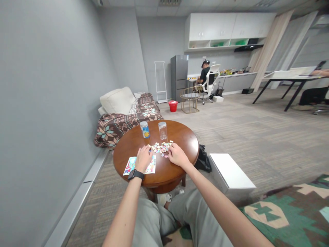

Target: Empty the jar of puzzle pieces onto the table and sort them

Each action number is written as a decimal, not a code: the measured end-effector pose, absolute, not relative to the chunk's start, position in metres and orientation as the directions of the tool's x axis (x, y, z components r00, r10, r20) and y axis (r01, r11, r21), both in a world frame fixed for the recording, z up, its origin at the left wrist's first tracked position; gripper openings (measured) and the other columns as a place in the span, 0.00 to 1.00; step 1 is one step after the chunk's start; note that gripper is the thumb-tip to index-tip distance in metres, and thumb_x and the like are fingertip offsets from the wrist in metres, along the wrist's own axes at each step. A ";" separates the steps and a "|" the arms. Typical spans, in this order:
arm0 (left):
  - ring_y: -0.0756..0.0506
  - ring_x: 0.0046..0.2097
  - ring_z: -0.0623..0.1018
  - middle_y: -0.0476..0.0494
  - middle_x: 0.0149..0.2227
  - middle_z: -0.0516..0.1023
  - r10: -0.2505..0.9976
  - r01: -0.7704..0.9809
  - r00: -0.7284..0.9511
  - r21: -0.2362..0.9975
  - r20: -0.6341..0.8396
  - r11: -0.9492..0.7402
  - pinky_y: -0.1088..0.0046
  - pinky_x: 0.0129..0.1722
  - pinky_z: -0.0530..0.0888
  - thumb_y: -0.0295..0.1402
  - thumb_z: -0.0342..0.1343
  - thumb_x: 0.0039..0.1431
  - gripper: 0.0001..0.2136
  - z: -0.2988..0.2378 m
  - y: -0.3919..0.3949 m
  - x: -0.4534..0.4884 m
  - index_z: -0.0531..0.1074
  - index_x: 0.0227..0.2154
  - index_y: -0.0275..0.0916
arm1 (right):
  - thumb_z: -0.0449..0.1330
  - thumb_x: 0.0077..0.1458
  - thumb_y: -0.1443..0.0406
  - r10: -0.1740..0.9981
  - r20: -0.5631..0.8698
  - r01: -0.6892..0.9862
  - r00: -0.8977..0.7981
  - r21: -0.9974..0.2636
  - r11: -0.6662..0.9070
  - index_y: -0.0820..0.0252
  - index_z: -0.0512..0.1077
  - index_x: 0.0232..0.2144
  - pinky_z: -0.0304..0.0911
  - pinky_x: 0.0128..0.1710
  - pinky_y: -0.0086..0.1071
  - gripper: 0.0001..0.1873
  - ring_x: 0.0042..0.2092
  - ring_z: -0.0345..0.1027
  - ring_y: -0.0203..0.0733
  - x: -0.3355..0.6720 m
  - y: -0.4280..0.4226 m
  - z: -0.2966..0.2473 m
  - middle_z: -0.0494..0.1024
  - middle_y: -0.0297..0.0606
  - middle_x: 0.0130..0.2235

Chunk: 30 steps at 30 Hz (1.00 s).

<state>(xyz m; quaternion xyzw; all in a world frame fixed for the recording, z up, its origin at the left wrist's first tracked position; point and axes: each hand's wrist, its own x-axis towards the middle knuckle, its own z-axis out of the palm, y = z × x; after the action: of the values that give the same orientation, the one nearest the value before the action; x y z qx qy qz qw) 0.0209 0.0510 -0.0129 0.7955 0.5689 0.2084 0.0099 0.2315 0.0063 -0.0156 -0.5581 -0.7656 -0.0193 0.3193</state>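
Note:
A loose pile of small, colourful jigsaw puzzle pieces (159,148) lies on the round brown table (181,132). At the pile's left edge is my left hand (144,158), its fingers closed around a small dark-blue puzzle piece (150,150). Under that hand and wrist lies a printed picture sheet (130,164), partly covered. My right hand (177,155) touches the right side of the pile with curled fingers; whatever is between its fingertips is hidden. Behind the pile stand a clear jar (162,131) with a silver lid and a jar with a blue-and-yellow label (145,130).
A white box (231,169) and a black bag (203,159) are right of the table. A couch with a patterned cover (123,120) stands behind left. Farther back are a red bucket (173,106), a wire-frame chair (190,97) and a seated person (205,74).

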 end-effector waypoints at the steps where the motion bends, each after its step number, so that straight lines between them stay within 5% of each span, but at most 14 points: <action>1: 0.41 0.63 0.66 0.39 0.61 0.69 0.904 0.898 0.272 0.251 0.330 -0.361 0.54 0.66 0.54 0.29 0.43 0.62 0.19 -0.013 0.051 0.021 0.70 0.53 0.37 | 0.51 0.55 0.74 0.842 0.510 0.867 -0.174 -0.325 0.377 0.61 0.68 0.29 0.61 0.43 0.33 0.08 0.40 0.63 0.42 0.232 0.006 -0.016 0.69 0.42 0.37; 18: 0.38 0.57 0.72 0.33 0.56 0.73 0.913 0.899 0.129 0.344 0.387 -0.272 0.58 0.62 0.62 0.30 0.46 0.60 0.20 -0.015 0.055 0.016 0.70 0.53 0.33 | 0.51 0.55 0.74 0.844 0.502 0.868 -0.189 -0.316 0.382 0.60 0.68 0.29 0.62 0.43 0.34 0.09 0.40 0.63 0.42 0.231 0.006 -0.014 0.69 0.42 0.37; 22: 0.35 0.63 0.66 0.29 0.60 0.67 0.920 0.923 0.071 0.324 0.386 -0.207 0.54 0.63 0.61 0.34 0.48 0.60 0.20 -0.017 0.054 0.017 0.70 0.53 0.32 | 0.52 0.55 0.74 0.843 0.503 0.869 -0.191 -0.312 0.383 0.60 0.68 0.28 0.62 0.42 0.33 0.08 0.39 0.63 0.42 0.231 0.006 -0.014 0.69 0.42 0.37; 26: 0.35 0.68 0.57 0.31 0.66 0.59 0.914 0.917 0.180 0.274 0.364 -0.290 0.54 0.66 0.56 0.33 0.47 0.62 0.21 -0.015 0.052 0.020 0.68 0.55 0.32 | 0.51 0.55 0.74 0.840 0.507 0.867 -0.193 -0.313 0.388 0.60 0.68 0.28 0.62 0.42 0.33 0.09 0.40 0.63 0.42 0.231 0.006 -0.014 0.69 0.42 0.36; 30: 0.38 0.67 0.59 0.34 0.62 0.66 0.913 0.887 0.296 0.275 0.280 -0.372 0.54 0.67 0.52 0.31 0.42 0.64 0.20 -0.012 0.051 0.022 0.66 0.56 0.32 | 0.51 0.55 0.74 0.841 0.505 0.863 -0.193 -0.321 0.391 0.60 0.68 0.29 0.62 0.43 0.34 0.09 0.41 0.63 0.43 0.231 0.006 -0.014 0.70 0.42 0.36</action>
<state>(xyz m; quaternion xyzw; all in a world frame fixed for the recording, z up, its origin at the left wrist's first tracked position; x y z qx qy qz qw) 0.0224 0.0513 -0.0122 0.8044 0.5594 0.1973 0.0336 0.2312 0.0058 -0.0135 -0.5517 -0.7721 -0.0171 0.3148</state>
